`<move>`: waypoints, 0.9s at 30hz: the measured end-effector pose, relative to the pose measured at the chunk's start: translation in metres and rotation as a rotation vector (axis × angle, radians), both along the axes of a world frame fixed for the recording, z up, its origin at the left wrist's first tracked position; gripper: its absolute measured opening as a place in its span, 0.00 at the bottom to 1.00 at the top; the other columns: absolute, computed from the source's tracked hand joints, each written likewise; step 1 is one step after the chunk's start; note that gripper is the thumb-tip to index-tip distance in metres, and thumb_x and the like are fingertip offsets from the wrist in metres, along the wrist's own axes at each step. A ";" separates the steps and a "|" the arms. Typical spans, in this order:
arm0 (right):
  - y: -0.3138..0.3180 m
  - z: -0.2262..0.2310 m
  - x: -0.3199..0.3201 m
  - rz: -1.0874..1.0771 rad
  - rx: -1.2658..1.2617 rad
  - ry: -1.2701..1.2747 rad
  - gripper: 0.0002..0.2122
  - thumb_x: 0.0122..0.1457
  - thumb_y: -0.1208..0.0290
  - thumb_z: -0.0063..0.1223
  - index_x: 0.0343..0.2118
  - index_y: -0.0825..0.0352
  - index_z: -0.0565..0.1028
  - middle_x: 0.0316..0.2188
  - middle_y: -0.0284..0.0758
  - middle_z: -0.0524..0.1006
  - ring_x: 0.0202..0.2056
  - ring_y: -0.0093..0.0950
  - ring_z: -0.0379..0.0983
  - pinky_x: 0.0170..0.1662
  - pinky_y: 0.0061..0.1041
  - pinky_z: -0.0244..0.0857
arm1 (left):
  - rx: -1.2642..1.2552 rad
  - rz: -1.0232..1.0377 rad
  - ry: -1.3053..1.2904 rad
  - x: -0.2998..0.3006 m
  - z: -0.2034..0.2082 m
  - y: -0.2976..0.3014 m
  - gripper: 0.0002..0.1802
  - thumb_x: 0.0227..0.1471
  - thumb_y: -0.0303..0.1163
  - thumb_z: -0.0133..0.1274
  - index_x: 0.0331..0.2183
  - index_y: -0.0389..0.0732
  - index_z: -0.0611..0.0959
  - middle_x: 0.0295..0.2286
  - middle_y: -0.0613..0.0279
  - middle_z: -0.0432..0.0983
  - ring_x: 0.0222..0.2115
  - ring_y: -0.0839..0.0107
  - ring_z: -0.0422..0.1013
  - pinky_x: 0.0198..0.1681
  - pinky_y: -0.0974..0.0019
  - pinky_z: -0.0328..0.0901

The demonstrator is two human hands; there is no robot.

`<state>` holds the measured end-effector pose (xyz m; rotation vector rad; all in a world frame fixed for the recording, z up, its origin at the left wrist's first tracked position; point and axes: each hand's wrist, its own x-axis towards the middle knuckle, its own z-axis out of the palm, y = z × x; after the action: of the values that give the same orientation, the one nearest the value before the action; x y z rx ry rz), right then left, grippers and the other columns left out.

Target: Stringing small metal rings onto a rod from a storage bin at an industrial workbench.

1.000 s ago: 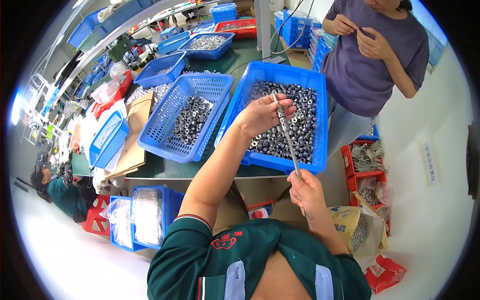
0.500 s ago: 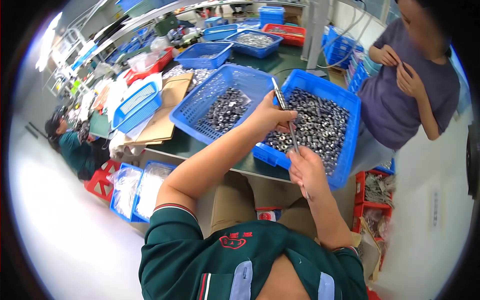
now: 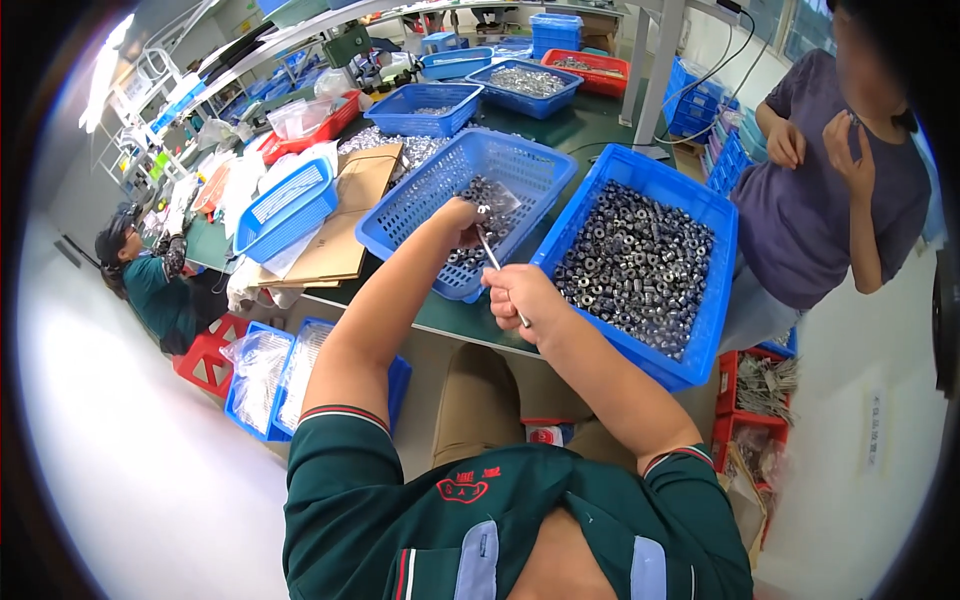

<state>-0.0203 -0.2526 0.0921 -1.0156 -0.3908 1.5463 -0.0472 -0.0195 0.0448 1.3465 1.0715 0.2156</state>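
My right hand [image 3: 525, 302] is closed in a fist around a slim metal rod [image 3: 489, 250], which slants up and left. The rod's far end meets my left hand [image 3: 462, 222], which is closed round it low inside the perforated blue basket [image 3: 390, 228]; most of its fingers are hidden. Small dark metal rings [image 3: 468, 258] lie in that basket under my left hand, with a clear plastic piece [image 3: 503, 203] beside them. Right of my right hand, a solid blue bin [image 3: 722, 290] holds a deep heap of similar shiny metal rings [image 3: 635, 265].
A person in a purple top [image 3: 800, 230] stands close at the right. Cardboard [image 3: 352, 225] and an empty blue basket [image 3: 285, 212] lie left on the green table [image 3: 600, 120]. More blue baskets and a red basket [image 3: 600, 72] stand behind. Red crates [image 3: 750, 410] are low right.
Both hands moved left with the rod, from over the solid bin to the perforated basket. My left hand went down into it. The dark stack seen on the rod is no longer visible.
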 end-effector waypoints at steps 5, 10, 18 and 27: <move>-0.063 0.013 -0.004 0.030 0.044 0.038 0.07 0.59 0.69 0.45 0.31 0.68 0.66 0.12 0.21 0.58 0.10 0.12 0.51 0.15 0.15 0.43 | 0.188 -0.015 0.209 0.004 -0.007 0.022 0.08 0.44 0.26 0.53 0.17 0.38 0.74 0.15 0.60 0.68 0.16 0.68 0.68 0.18 0.60 0.67; -0.139 0.020 0.010 -0.085 0.006 -0.168 0.06 0.58 0.71 0.45 0.29 0.67 0.66 0.11 0.22 0.57 0.10 0.12 0.50 0.13 0.13 0.43 | 0.757 -0.385 0.799 0.004 0.026 0.007 0.15 0.44 0.36 0.47 0.27 0.35 0.81 0.20 0.53 0.77 0.19 0.64 0.75 0.28 0.62 0.70; -0.248 -0.012 0.037 -0.506 0.155 -0.189 0.06 0.58 0.71 0.45 0.31 0.69 0.66 0.12 0.23 0.58 0.10 0.11 0.50 0.13 0.12 0.43 | 1.283 -0.543 0.173 0.088 0.098 -0.116 0.21 0.45 0.45 0.52 0.40 0.46 0.79 0.36 0.54 0.76 0.39 0.54 0.71 0.40 0.55 0.65; -0.287 -0.025 0.027 -0.537 0.143 -0.198 0.05 0.59 0.72 0.46 0.32 0.67 0.66 0.13 0.24 0.60 0.11 0.13 0.53 0.13 0.12 0.45 | 1.318 -1.073 -0.124 0.145 0.005 -0.222 0.28 0.38 0.46 0.60 0.43 0.47 0.76 0.39 0.48 0.71 0.40 0.49 0.68 0.43 0.52 0.64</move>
<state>0.0066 -0.5395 0.0674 -1.0591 -0.3257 0.9295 0.0979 -0.2412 0.0500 2.8253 -0.1753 0.1792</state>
